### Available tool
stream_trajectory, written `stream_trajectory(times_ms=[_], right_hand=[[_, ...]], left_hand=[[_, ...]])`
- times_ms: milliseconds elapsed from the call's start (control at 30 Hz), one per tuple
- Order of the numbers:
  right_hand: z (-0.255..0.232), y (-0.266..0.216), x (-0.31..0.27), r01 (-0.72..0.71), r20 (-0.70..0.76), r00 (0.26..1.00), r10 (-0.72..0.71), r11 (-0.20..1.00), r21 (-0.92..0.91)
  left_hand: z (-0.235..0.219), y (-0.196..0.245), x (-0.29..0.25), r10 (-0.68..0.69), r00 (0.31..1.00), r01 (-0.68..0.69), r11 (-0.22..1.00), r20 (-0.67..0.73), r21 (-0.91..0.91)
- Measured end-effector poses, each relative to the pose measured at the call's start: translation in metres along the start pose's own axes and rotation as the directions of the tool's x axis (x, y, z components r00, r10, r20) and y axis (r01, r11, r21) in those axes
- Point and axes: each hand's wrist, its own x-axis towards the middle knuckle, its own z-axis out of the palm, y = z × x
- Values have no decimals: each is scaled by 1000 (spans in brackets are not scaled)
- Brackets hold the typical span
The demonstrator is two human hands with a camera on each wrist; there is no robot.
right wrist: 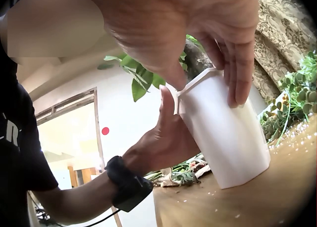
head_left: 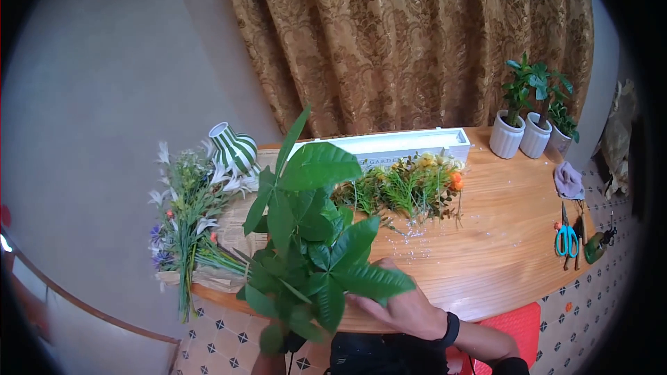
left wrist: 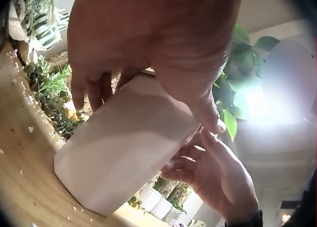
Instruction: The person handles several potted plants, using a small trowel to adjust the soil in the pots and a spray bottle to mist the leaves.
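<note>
A leafy green plant (head_left: 326, 236) rises from a white faceted pot (left wrist: 119, 142), whose base is at the wooden tabletop. My left hand (left wrist: 148, 38) grips the pot near its rim, thumb on one side and fingers on the other; leaves hide this hand in the head view. Across the pot, my right hand (head_left: 399, 309) holds the rim, its fingers down the outer wall in the right wrist view. A dark stem (right wrist: 199, 61) stands inside the pot (right wrist: 228, 133).
White planter box (head_left: 389, 142) at the back, with greenery and orange flowers (head_left: 417, 187) before it. Striped vase (head_left: 234, 149) and cut flowers (head_left: 187, 215) lie left. Small potted plants (head_left: 508, 135), cloth (head_left: 569, 180) and blue-handled scissors (head_left: 566, 239) are right. White granules dot the table.
</note>
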Motion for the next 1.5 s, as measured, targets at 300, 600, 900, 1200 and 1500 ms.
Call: stream_trajectory(times_ms=[300,600,900,1200,1500], right_hand=[[3,-25,-2,-119,-16,992,126,967,225],[13,-26,-3,-49,-49,997,56,991,128],[14,-24,-4,-45,-44,998,51,990,130],[6,-23,-3,-115,-42,991,128,967,229],[-6,-15,7,-133,-58,989,139,986,98]], left_hand=[[-18,14,1,57,998,-49,979,-33,200],[-24,17,1,119,992,-96,927,-42,361],[-25,19,7,187,982,-152,856,-22,493],[-16,17,14,264,964,-199,767,-17,610],[2,-8,7,347,938,-228,666,-24,710]])
